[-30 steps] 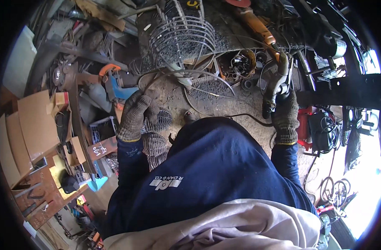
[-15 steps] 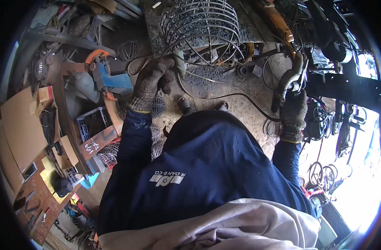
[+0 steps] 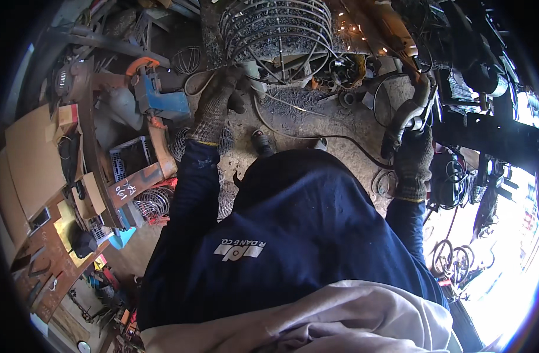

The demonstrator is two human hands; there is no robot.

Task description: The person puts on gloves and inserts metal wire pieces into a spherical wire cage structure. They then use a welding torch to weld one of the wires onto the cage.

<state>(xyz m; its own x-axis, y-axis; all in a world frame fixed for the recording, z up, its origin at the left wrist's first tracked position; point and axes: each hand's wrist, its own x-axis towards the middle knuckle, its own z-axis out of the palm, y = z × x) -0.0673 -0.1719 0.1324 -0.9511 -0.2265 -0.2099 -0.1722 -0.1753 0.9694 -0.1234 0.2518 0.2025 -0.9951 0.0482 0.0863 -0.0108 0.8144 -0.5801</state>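
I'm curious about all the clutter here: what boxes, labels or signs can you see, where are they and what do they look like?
Cardboard sheet: far left, large, flat, plain brown.
Small cardboard box: just above it, brown with a red side.
Marked metal bar: left of the person's left sleeve, rusty brown, slanted, with white hand-written marks.
Shirt logo: on the dark blue shirt, white, small blocks with lettering.
No screens show.

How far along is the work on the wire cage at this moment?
Done: the wire cage already has its domed shape, with many rings and ribs in place. In hand: the gloved left hand is at the cage's lower rim, while the gloved right hand grips a welding torch off to the side, its cable trailing across the floor. Left: which joints remain open cannot be told from this view.
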